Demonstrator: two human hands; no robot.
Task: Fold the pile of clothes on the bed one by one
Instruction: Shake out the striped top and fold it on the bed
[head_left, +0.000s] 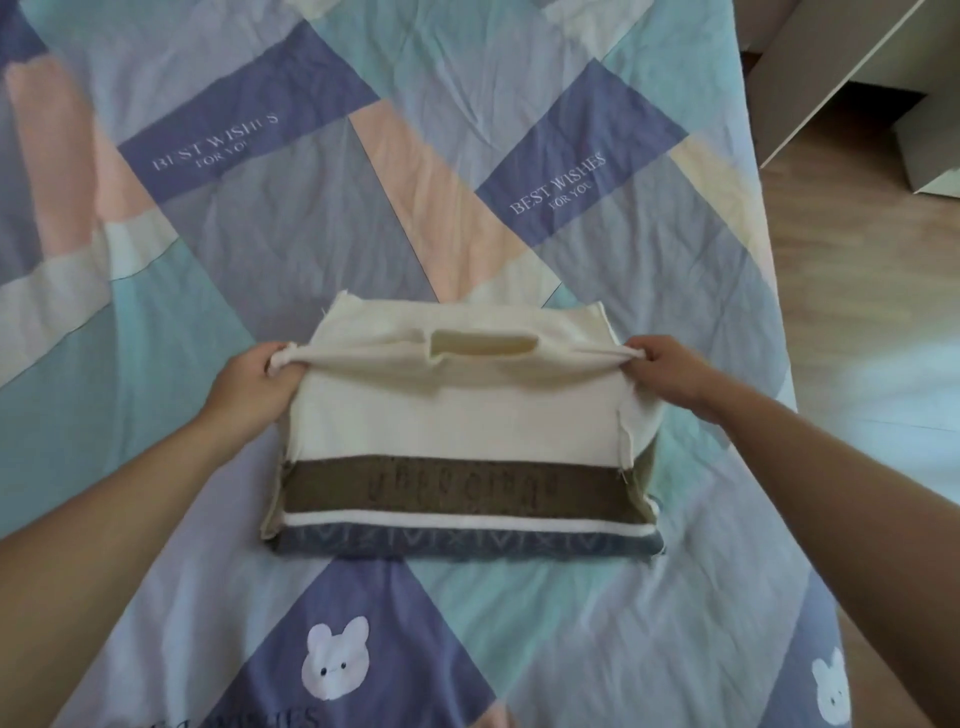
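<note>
A cream knitted garment (452, 415) with a brown band and a blue patterned band lies partly folded in the middle of the bed. Its upper cream part is pulled taut between my hands, forming a raised ridge. My left hand (254, 382) grips the bunched fabric at the left end of that ridge. My right hand (662, 371) pinches the fabric at the right end. The blue band lies nearest to me, flat on the cover. No other clothes are in view.
The bed cover (260, 234) has blue, pink, teal and cream patches with printed text and white bear faces. The bed's right edge runs down the right side, with wooden floor (857, 291) and pale furniture (841, 78) beyond it.
</note>
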